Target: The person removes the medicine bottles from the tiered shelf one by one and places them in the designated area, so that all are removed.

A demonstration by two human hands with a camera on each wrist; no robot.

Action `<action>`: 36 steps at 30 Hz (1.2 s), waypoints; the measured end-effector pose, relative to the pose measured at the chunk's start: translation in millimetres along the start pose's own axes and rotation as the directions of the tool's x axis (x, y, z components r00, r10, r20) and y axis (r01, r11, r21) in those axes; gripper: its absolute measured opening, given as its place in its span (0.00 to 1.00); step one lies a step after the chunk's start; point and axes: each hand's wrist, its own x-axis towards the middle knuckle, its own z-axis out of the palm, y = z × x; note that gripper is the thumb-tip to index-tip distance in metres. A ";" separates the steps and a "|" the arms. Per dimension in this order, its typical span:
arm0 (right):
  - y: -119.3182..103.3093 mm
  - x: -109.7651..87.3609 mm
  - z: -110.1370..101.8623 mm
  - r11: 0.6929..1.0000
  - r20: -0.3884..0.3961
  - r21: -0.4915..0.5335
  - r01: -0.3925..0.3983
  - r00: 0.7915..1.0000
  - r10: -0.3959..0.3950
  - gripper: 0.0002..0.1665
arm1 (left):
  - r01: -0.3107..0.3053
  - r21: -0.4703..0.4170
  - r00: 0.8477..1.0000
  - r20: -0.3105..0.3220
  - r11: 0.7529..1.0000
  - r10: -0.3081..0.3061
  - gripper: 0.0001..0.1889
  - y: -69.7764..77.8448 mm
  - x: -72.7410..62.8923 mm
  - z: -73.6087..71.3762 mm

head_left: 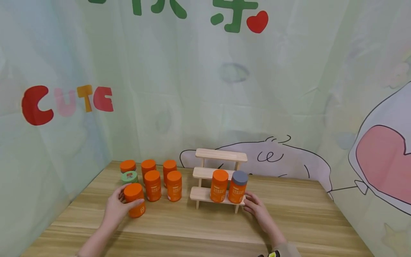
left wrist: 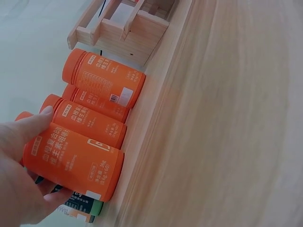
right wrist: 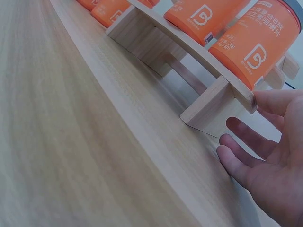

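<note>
My left hand [head_left: 117, 207] grips an orange jar [head_left: 136, 205] with an orange lid at the left front of the table, thumb on one side and fingers on the other. In the left wrist view, its printed label [left wrist: 71, 158] faces the camera. On the lowest step of a small wooden three-step stand [head_left: 200, 192] are an orange-lidded jar [head_left: 219, 187] and a grey-lidded orange jar [head_left: 237, 189], side by side and upright. My right hand [head_left: 258, 210] touches the right end of that step, close to the grey-lidded jar; its other fingers are loosely bent, holding nothing.
Several orange jars [head_left: 152, 187] stand upright behind and right of my left hand. A green-lidded container [head_left: 130, 176] is among them. A printed cloth backdrop [head_left: 205, 117] hangs behind the wood-grain table [head_left: 179, 235].
</note>
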 end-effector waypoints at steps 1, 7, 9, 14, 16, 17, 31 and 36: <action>0.2 0.1 -0.1 1.000 0.005 -0.003 0.001 1.000 -0.001 0.30 | 0.000 0.000 1.000 0.000 1.000 0.000 0.47 0.2 -0.2 -0.1; 1.2 0.7 -1.3 1.000 0.010 0.003 -0.010 1.000 0.010 0.30 | -0.008 -0.001 1.000 -0.009 1.000 0.008 0.47 0.5 -2.1 -0.4; 1.9 0.9 -1.6 1.000 0.006 0.003 -0.011 1.000 0.011 0.30 | -0.005 -0.003 1.000 -0.016 1.000 0.005 0.47 0.7 -2.6 -0.4; 3.2 1.0 -1.6 1.000 -0.001 -0.002 -0.008 1.000 0.008 0.29 | 0.004 -0.021 0.999 -0.042 1.000 -0.005 0.48 3.0 -2.9 -0.3; 3.2 0.6 -1.7 1.000 0.000 -0.003 -0.006 1.000 0.006 0.29 | -0.001 -0.025 0.998 -0.056 1.000 0.000 0.48 4.7 -2.8 -0.6; 3.0 0.2 -1.7 1.000 0.001 -0.003 -0.007 1.000 0.007 0.30 | -0.004 -0.028 0.998 -0.063 1.000 0.002 0.48 5.8 -3.1 -1.1; 4.4 0.6 -1.4 1.000 -0.014 -0.002 -0.004 1.000 0.004 0.29 | -0.095 -0.090 0.960 -0.271 0.991 0.068 0.37 44.0 -6.0 0.2; 3.3 2.0 -0.5 1.000 -0.015 0.003 0.002 1.000 -0.002 0.30 | -0.143 -0.133 0.938 -0.333 0.981 0.091 0.33 55.9 -1.3 9.4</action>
